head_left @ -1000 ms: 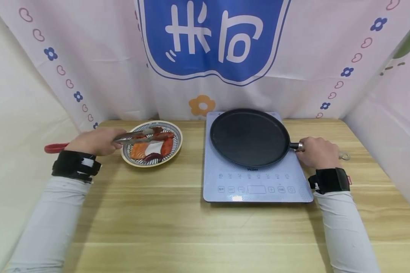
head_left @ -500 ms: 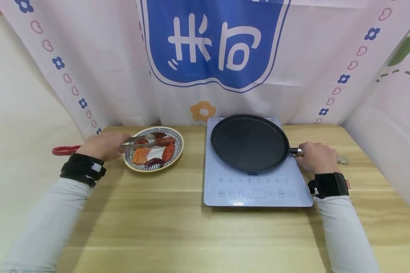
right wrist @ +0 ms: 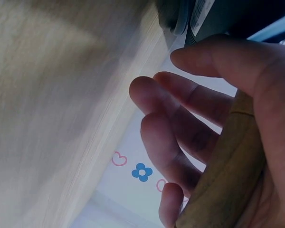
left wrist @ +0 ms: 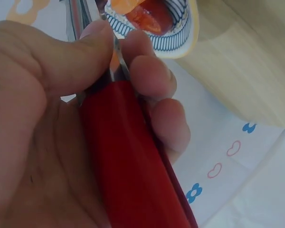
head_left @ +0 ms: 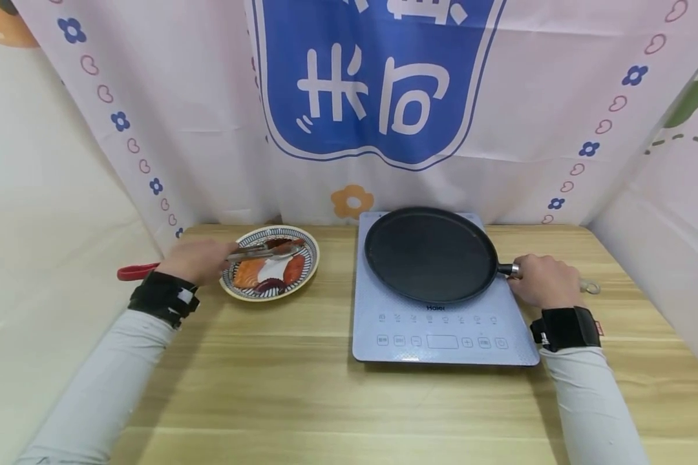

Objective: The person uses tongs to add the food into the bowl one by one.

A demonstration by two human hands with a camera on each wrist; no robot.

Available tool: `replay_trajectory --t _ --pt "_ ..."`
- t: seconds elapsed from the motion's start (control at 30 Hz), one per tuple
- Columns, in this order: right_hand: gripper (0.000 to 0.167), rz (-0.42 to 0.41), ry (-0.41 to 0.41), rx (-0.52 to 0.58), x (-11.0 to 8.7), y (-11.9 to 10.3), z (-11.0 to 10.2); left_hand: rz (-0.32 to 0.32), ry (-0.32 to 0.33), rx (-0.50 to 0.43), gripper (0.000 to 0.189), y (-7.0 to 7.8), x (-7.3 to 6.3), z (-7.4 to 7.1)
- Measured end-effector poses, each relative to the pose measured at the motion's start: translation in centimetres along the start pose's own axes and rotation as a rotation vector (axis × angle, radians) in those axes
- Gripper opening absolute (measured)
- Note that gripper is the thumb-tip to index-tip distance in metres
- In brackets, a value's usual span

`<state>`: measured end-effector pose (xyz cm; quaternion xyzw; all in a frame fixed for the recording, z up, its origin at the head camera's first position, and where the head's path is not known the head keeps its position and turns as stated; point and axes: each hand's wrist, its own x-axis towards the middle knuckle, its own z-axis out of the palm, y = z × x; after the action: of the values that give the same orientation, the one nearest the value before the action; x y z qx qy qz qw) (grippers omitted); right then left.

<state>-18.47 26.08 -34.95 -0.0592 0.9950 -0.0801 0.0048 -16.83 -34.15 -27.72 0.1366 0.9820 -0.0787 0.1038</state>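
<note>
While left hand (head_left: 198, 260) is gripping tongs (left wrist: 126, 152), their tips (head_left: 291, 248) are extending over the plate (head_left: 311, 261) just right of it | right hand (head_left: 548, 281) is holding pan handle (head_left: 505, 269) | pan (head_left: 430, 255) is sitting left of that hand

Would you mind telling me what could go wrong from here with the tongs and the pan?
If lifted, a piece of food might slip from the tongs in the left hand. The plate sits close to the back edge of the table, so a push might nudge it that way. The right hand grips the pan handle, which juts past the cooker; a bump might swing the pan.
</note>
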Motion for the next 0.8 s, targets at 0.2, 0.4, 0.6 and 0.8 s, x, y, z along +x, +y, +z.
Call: replay_trajectory --t 0.2,0.4,0.6,0.8 --pt "0.022 -0.005 -0.007 0.005 -0.1 0.0 -0.1 0.024 0.027 -0.025 0.021 -0.1 -0.3 0.6" --pt "0.024 -0.005 -0.012 0.007 -0.1 0.1 -0.2 -0.003 0.031 -0.137 0.039 -0.7 0.1 1.6" --pt "0.026 0.000 -0.022 0.013 -0.1 0.0 -0.4 -0.022 0.118 -0.141 0.040 -0.9 0.4 2.9" --pt "0.025 0.001 -0.025 0.013 -0.1 0.0 -0.4 -0.067 0.160 -0.182 0.035 -0.4 0.3 3.1"
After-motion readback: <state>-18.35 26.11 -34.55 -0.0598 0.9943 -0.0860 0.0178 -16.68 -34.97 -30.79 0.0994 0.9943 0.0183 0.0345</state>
